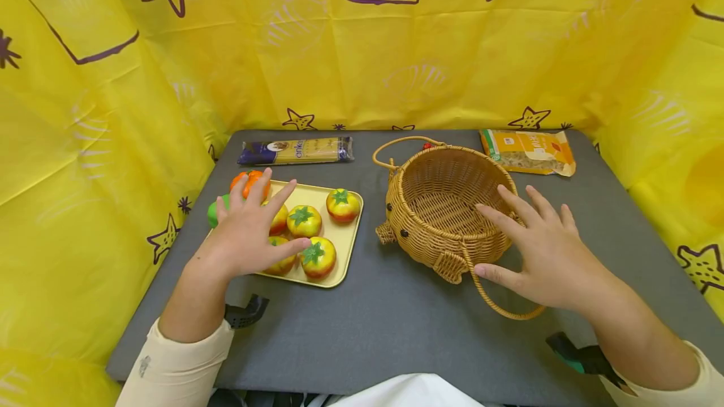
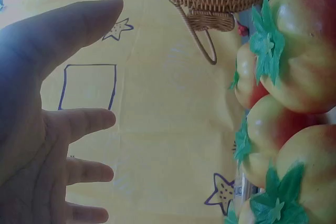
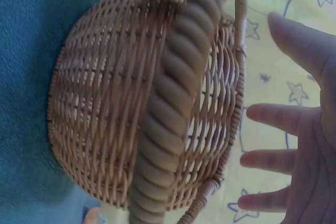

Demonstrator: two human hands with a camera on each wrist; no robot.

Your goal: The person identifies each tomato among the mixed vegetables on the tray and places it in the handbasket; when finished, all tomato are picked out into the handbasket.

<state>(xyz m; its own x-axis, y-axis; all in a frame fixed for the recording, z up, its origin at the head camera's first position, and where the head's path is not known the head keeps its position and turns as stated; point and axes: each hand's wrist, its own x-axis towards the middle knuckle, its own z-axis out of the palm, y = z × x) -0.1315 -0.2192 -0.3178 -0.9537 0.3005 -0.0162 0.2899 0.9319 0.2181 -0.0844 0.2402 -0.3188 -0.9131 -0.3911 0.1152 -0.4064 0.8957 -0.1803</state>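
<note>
My left hand [image 1: 243,234] hovers with spread fingers over a cream tray [image 1: 346,272]. On the tray lie several red-and-yellow toy fruits [image 1: 318,257] with green leafy tops; the hand hides part of them. An orange pumpkin-like piece [image 1: 252,185] and a green round piece [image 1: 212,213] show behind its fingers. My right hand [image 1: 543,256], fingers also spread, is by the right side of a wicker basket [image 1: 452,231] shaped like an animal. Nothing is in either hand. One basket handle [image 1: 492,303] droops toward me below the right thumb; in the right wrist view that handle [image 3: 173,98] crosses the basket.
At the back left lies a pack of spaghetti [image 1: 296,151]. An orange-and-clear food packet [image 1: 528,152] lies at the back right. A small red thing [image 1: 427,146] peeks out behind the basket. Yellow patterned cloth [image 1: 362,49] surrounds the grey table [image 1: 384,331].
</note>
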